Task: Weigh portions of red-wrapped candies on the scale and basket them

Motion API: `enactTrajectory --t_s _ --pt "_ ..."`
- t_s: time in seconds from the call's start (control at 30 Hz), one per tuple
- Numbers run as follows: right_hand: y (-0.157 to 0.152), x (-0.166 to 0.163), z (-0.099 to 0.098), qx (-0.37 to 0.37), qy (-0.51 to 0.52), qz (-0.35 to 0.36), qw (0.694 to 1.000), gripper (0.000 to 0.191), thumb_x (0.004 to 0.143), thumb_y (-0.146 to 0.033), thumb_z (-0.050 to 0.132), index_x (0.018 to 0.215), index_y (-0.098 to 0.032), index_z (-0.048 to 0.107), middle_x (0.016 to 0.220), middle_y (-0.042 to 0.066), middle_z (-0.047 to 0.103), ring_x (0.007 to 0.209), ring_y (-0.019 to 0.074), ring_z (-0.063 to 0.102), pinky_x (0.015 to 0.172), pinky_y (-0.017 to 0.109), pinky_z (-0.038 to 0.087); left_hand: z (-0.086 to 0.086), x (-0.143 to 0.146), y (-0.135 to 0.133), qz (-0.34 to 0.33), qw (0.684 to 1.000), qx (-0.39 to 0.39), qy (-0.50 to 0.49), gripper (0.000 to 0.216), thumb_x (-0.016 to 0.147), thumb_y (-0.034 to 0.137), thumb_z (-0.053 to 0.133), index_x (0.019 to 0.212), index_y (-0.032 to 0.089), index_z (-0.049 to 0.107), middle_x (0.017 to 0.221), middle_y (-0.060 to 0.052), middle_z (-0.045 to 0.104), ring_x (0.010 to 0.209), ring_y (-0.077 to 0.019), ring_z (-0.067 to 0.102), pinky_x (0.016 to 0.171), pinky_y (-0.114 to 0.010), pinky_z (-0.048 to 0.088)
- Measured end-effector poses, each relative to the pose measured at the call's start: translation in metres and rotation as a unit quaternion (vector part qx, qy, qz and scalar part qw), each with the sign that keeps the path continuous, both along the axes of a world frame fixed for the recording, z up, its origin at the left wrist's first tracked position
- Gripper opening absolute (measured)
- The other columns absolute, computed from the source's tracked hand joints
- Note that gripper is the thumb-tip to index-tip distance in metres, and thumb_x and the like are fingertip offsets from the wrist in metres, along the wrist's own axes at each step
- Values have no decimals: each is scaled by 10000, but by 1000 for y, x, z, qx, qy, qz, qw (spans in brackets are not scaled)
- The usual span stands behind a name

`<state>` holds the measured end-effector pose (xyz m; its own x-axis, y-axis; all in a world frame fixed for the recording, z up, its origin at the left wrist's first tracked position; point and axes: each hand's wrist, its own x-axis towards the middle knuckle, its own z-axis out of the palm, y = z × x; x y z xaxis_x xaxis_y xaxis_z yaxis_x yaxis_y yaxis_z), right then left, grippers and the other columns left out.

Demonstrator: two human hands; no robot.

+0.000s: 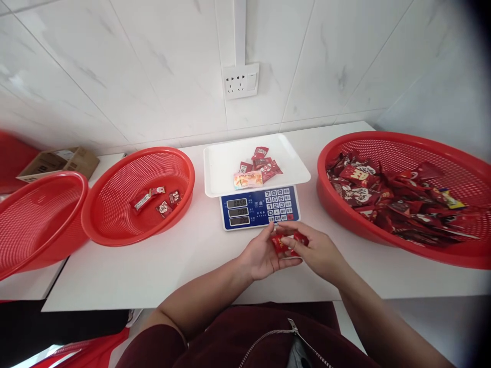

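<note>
Right now I have both hands meeting just in front of the scale (260,207), low over the white bench (153,271). My left hand (263,255) lies palm up, fingers (286,263) curled loosely under a small red packet (282,244). My right hand (314,250) comes in from the other side, its fingers (289,225) narrowed onto the same packet, so the two hands grip it together. The packet sits between them, just short of the scale's keypad and not touching the scale.

On the scale, the white weighing tray (226,168) carries a small cluster of red packets (263,166) and one pale, orange-tinted packet (248,179) at the edge nearest me. The three displays on the blue front panel are lit, but I cannot read the digits.

To the right of the scale stands a large red basket (406,145), heaped with red packets (387,197). To the left of the scale is a smaller red basket (115,230) holding only a few packets (157,199) on its floor. Further left of the scale, a third red basket (38,225) overlaps the smaller one's rim, and behind it lies a cardboard box (57,162). Directly behind the scale, a white wall socket (241,81) is set in the tiled wall.
</note>
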<state>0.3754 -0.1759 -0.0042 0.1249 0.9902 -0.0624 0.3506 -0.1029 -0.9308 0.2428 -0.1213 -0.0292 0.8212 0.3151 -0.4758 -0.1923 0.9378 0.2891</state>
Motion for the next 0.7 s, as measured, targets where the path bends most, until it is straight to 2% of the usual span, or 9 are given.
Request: enactTrajectory --t_s 0.1,0.23,0.33,0.43,0.5,0.53,0.63,0.7 --pt "-8 0 -6 8 6 -55 998 284 776 -396 584 1002 -230 632 1005 61 682 943 218 626 821 372 521 -7 -4 -7 -29 999 -38 25 469 905 483 326 938 103 598 747 -54 627 680 -144 623 732 -301 476" --pt "-9 11 -18 -15 115 -139 984 373 744 -497 595 979 -208 612 908 74 665 790 202 637 577 314 567 -3 -18 -10 -9 999 -16 26 451 891 492 355 954 107 582 835 -85 646 744 -165 646 752 -301 481" --pt "-11 16 -33 -61 153 -118 979 403 724 -510 607 984 -200 605 862 63 649 694 164 615 500 272 546 10 -33 -5 19 997 68 37 304 878 378 464 1025 127 554 922 -95 656 832 -172 655 783 -280 480" --pt "-12 13 -51 -116 129 -69 982 396 713 -481 611 978 -186 615 791 40 634 611 139 594 500 267 536 24 -48 8 35 973 210 84 301 860 393 502 1026 144 533 924 -99 663 761 -169 662 675 -262 497" --pt "-12 9 -59 -128 102 -61 985 363 715 -449 603 965 -188 623 776 25 621 583 128 588 510 263 535 34 -54 21 72 931 333 135 314 855 433 493 1008 160 512 902 -86 667 662 -138 638 588 -245 485" --pt "-13 7 -61 -127 90 -64 986 345 721 -435 593 964 -193 624 775 18 616 576 124 587 516 261 535 38 -57 29 100 898 395 165 309 855 443 487 995 168 501 896 -77 666 632 -121 618 564 -235 474" --pt "-13 5 -62 -124 73 -66 987 322 738 -410 568 976 -200 623 709 -6 596 543 118 583 525 262 534 51 -56 60 174 777 552 248 289 864 455 454 968 187 472 885 -57 657 653 -107 587 573 -229 468" --pt "-14 4 -60 -117 74 -64 988 321 740 -408 569 974 -195 626 652 -18 575 543 125 585 527 265 535 60 -49 83 182 706 625 279 282 881 452 411 989 197 465 908 -56 647 724 -121 598 629 -249 485"
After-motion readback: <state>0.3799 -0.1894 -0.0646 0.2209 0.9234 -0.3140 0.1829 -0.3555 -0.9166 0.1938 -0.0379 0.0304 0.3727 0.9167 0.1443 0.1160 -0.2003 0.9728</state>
